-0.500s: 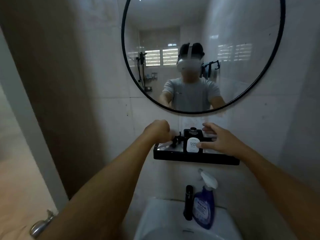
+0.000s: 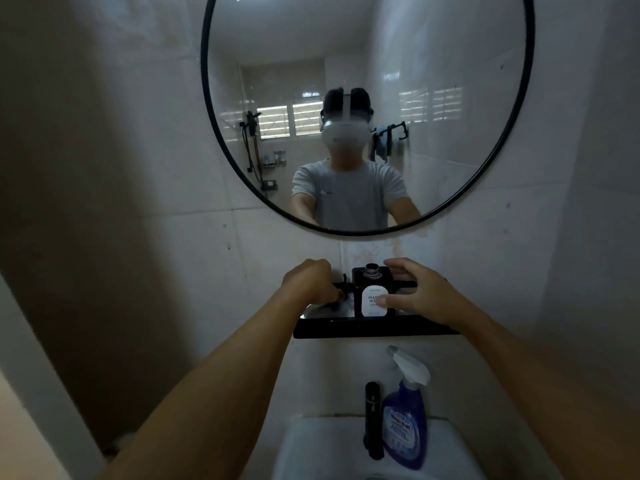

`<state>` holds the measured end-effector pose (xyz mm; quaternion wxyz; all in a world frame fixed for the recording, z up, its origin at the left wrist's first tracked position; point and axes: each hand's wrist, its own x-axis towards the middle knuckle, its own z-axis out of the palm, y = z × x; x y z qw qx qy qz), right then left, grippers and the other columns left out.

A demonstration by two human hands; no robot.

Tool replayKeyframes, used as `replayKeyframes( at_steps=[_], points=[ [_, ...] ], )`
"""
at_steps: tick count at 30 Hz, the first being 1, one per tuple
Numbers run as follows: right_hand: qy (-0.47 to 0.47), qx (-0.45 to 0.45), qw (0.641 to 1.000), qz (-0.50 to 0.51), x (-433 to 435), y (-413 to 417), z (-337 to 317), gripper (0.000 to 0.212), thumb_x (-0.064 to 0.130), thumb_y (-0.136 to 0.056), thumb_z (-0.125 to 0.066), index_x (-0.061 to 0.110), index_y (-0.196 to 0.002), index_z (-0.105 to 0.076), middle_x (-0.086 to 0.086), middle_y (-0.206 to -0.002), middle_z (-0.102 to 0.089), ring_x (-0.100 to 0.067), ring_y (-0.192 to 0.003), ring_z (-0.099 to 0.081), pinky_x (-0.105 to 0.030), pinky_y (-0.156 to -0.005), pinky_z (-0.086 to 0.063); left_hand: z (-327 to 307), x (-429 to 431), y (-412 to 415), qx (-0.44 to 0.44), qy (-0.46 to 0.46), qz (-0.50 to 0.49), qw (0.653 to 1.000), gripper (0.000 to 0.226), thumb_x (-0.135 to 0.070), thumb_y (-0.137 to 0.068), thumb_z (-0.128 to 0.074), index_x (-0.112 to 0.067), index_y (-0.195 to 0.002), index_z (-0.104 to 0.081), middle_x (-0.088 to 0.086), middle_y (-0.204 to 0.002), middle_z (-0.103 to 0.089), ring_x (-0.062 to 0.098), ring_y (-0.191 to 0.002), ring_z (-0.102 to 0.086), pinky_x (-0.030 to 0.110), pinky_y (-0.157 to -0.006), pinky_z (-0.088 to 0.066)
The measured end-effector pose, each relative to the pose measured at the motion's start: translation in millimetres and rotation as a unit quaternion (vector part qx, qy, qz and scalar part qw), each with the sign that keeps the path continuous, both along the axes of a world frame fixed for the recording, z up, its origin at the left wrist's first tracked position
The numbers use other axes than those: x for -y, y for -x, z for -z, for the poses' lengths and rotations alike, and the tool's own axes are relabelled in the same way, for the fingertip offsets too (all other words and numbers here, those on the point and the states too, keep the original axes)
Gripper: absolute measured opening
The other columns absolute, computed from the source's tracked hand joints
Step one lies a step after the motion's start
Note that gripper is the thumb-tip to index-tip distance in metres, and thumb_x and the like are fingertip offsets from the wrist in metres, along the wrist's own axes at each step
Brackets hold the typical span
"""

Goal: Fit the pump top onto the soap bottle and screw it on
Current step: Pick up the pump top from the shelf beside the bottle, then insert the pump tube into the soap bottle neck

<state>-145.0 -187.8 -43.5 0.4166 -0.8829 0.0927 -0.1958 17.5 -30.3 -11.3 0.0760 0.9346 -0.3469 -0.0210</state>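
Black square soap bottle (image 2: 372, 282), neck uncapped, stands on black shelf (image 2: 374, 329); right hand (image 2: 420, 294) wraps it loosely, left hand (image 2: 308, 282) fists black pump top (image 2: 341, 289).

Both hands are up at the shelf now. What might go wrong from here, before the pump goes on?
1. The soap bottle stands open-necked on the narrow black shelf; the right hand is only wrapping around it, so a nudge could tip it toward the sink below.
2. The left hand closes over the black pump top in dim light; a poor grip might drop it.
3. The pump's tube could miss the small neck.
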Motion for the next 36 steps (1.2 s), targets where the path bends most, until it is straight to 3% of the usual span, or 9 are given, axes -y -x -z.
replayKeyframes(
  at_steps=[5, 9, 13, 17, 20, 24, 29, 33, 36],
  points=[
    [-0.023, 0.006, 1.0, 0.007, 0.6, -7.2, 5.8, 0.082, 0.033, -0.073, -0.086, 0.024, -0.144, -0.046, -0.002, -0.143, -0.056, -0.019, -0.127, -0.057, -0.038, -0.105, -0.05, 2.9, 4.2, -1.6, -0.019, -0.001, 0.014, 1.0, 0.033, -0.032, -0.084, -0.07, -0.009, -0.107, -0.062, 0.009, -0.097, -0.061, 0.026, -0.086, -0.058, 0.034, -0.07, -0.049],
    [-0.028, 0.017, 0.999, 0.008, 2.0, -10.2, 9.9, 0.082, 0.034, -0.071, -0.087, 0.026, -0.143, -0.048, 0.002, -0.139, -0.057, -0.017, -0.126, -0.058, -0.04, -0.104, -0.051, 0.0, 1.2, -2.0, -0.003, 0.027, 0.012, 1.0, 0.015, -0.024, -0.083, -0.068, -0.011, -0.086, -0.061, 0.007, -0.087, -0.061, 0.026, -0.081, -0.059, 0.032, -0.066, -0.047],
    [-0.035, 0.023, 0.999, 0.001, 4.4, -11.6, 13.0, 0.084, 0.036, -0.07, -0.087, 0.024, -0.142, -0.048, 0.001, -0.138, -0.057, -0.017, -0.126, -0.058, -0.041, -0.105, -0.051, -19.2, -4.9, 0.1, 0.018, 0.105, 0.017, 0.994, 0.027, -0.033, -0.078, -0.074, -0.011, -0.094, -0.075, 0.009, -0.088, -0.07, 0.026, -0.081, -0.066, 0.031, -0.064, -0.052],
    [-0.054, 0.026, 0.998, -0.01, 7.2, -13.3, 15.3, 0.081, 0.032, -0.07, -0.088, 0.024, -0.141, -0.048, -0.003, -0.137, -0.059, -0.017, -0.124, -0.059, -0.043, -0.104, -0.052, -50.8, -15.0, 4.1, 0.053, 0.175, 0.046, 0.982, 0.025, -0.036, -0.079, -0.076, -0.012, -0.086, -0.077, 0.004, -0.079, -0.07, 0.02, -0.073, -0.066, 0.029, -0.059, -0.05],
    [-0.054, 0.027, 0.998, -0.012, 7.9, -13.8, 16.4, 0.08, 0.031, -0.071, -0.087, 0.024, -0.14, -0.049, -0.001, -0.135, -0.06, -0.017, -0.123, -0.06, -0.042, -0.104, -0.052, -74.8, -19.3, 14.4, 0.057, 0.268, 0.084, 0.958, 0.023, -0.035, -0.079, -0.078, -0.014, -0.089, -0.077, 0.001, -0.086, -0.071, 0.016, -0.08, -0.066, 0.025, -0.062, -0.048],
    [-0.056, 0.031, 0.998, -0.017, 8.2, -14.3, 17.2, 0.078, 0.028, -0.072, -0.087, 0.022, -0.14, -0.049, -0.002, -0.134, -0.061, -0.015, -0.121, -0.061, -0.04, -0.102, -0.054, -90.4, -13.6, 39.9, -0.052, 0.443, 0.144, 0.883, 0.012, -0.022, -0.079, -0.081, -0.013, -0.085, -0.074, 0.004, -0.084, -0.072, 0.018, -0.081, -0.069, 0.031, -0.077, -0.058],
    [-0.047, 0.039, 0.998, -0.027, 8.4, -14.2, 17.8, 0.076, 0.024, -0.074, -0.085, 0.019, -0.141, -0.049, 0.003, -0.13, -0.061, -0.011, -0.121, -0.06, -0.027, -0.098, -0.054, -76.6, 6.7, 45.1, -0.11, 0.52, 0.145, 0.835, 0.03, -0.014, -0.08, -0.081, 0.0, -0.106, -0.074, 0.0, -0.081, -0.071, 0.004, -0.073, -0.066, 0.016, -0.071, -0.053],
    [-0.054, 0.042, 0.997, -0.03, 9.2, -14.5, 18.2, 0.074, 0.023, -0.074, -0.086, 0.021, -0.139, -0.051, 0.004, -0.128, -0.062, -0.009, -0.119, -0.061, -0.022, -0.094, -0.055, -59.1, 15.2, 38.7, -0.126, 0.546, 0.122, 0.819, 0.034, -0.014, -0.077, -0.083, 0.002, -0.106, -0.074, 0.014, -0.096, -0.077, 0.025, -0.095, -0.074, 0.034, -0.088, -0.06],
    [-0.058, 0.044, 0.997, -0.033, 10.3, -15.3, 18.8, 0.072, 0.022, -0.073, -0.086, 0.023, -0.137, -0.052, 0.008, -0.126, -0.063, -0.01, -0.119, -0.061, -0.023, -0.093, -0.056, -50.9, 17.9, 37.3, -0.122, 0.555, 0.122, 0.814, 0.029, -0.011, -0.077, -0.083, 0.003, -0.101, -0.075, 0.019, -0.095, -0.077, 0.033, -0.096, -0.073, 0.041, -0.09, -0.06]
  ],
)
